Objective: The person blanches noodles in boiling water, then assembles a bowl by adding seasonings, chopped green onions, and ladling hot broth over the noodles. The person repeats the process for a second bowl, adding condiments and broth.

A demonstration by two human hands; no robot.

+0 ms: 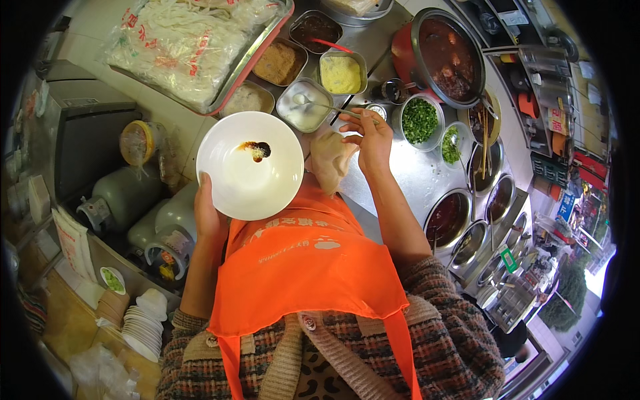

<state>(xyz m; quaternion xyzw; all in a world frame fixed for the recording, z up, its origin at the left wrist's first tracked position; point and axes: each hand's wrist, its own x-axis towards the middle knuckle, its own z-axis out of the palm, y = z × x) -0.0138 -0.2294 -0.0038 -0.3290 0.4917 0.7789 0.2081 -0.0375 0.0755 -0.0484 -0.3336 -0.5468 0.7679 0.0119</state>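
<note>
My left hand (pixel 207 210) grips the lower left rim of a white bowl (pixel 235 185), tilted toward me. Inside it lies a small pool of dark sauce (pixel 260 150) with pale powder on it. My right hand (pixel 372 140) pinches the handle of a metal spoon (pixel 325 104). The spoon's head is over a square metal tin of white seasoning (pixel 305 115); whether it touches the contents I cannot tell. Beside that tin stand tins of yellow powder (pixel 341 75), brown powder (pixel 280 62) and dark sauce (pixel 315 32). A crumpled pale cloth (pixel 330 155) lies below my right hand.
Chopped green onions fill a container (pixel 420 119) right of my hand. Behind it stands a red pot of dark red broth (pixel 445 57). Several metal pots (pixel 448 220) line the right. Bagged noodles (pixel 185 45) fill a tray upper left; gas cylinders (pixel 125 192) lie below.
</note>
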